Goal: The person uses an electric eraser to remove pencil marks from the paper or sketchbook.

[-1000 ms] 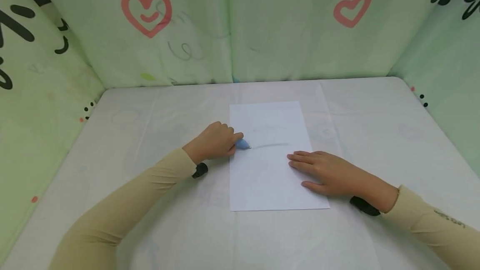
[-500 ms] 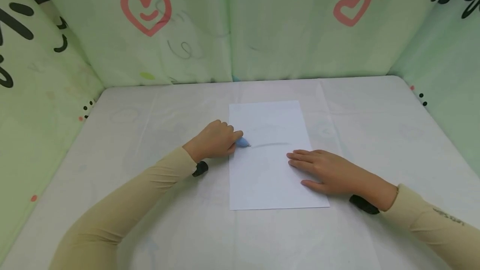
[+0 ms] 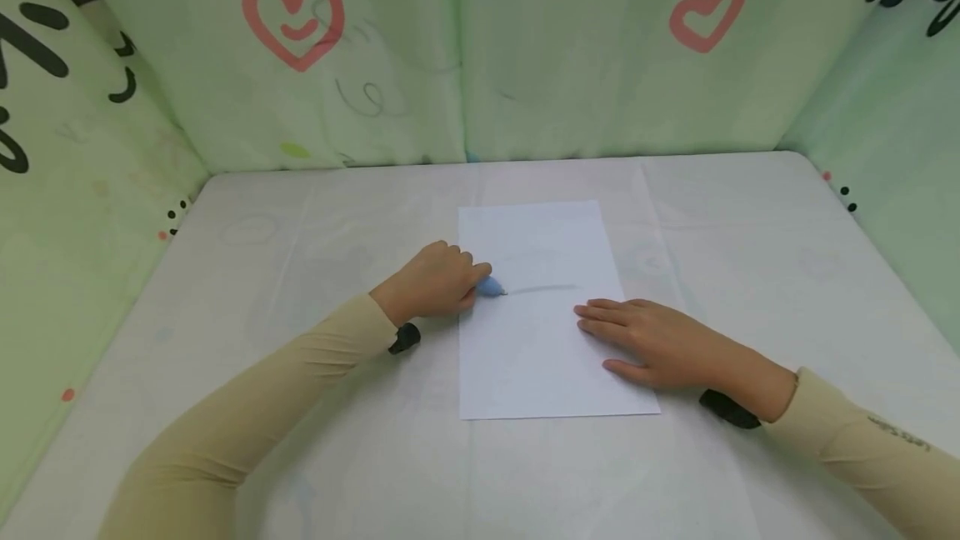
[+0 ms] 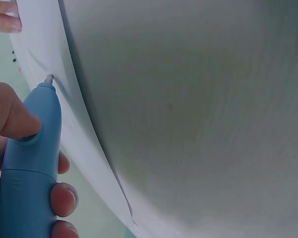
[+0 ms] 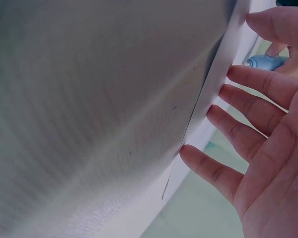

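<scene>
A white sheet of paper [image 3: 536, 357] lies on the table with a faint grey line [image 3: 543, 288] across it. My left hand [image 3: 433, 280] grips a thick blue pen-shaped tool [image 3: 491, 287], whose tip is at the line's left end. In the left wrist view, the thumb presses a button on the tool [image 4: 35, 153], and its thin grey tip meets the paper. My right hand [image 3: 660, 344] lies flat with fingers spread on the sheet's right side. The right wrist view shows its fingertips [image 5: 216, 111] touching the paper near its edge.
A white cloth [image 3: 360, 448] covers the table. Green printed curtains [image 3: 570, 48] with red hearts and black marks stand along the back and both sides. A dark device [image 3: 729, 409] sits under the right wrist, another [image 3: 405, 338] under the left.
My left hand has shifted slightly to the right with the blue tool, its tip moving along the line. The right hand has stayed on the paper.
</scene>
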Tool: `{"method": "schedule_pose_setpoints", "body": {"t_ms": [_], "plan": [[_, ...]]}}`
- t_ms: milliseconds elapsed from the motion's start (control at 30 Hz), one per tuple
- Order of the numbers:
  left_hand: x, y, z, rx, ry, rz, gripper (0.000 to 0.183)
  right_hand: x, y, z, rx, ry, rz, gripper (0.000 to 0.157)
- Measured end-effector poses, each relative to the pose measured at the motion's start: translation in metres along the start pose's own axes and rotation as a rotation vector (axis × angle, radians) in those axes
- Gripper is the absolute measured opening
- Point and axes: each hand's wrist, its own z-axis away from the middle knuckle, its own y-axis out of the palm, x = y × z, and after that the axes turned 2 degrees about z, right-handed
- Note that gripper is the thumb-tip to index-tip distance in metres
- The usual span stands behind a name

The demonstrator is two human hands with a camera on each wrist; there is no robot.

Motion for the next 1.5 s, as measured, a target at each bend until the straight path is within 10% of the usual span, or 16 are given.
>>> {"method": "schedule_pose_setpoints", "body": {"t_ms": [1500], "plan": [[0.0036, 0.0008, -0.0034, 0.012, -0.020, 0.034, 0.008, -0.0022, 0.0006, 0.0015, -0.014, 0.000, 0.013, 0.049]]}}
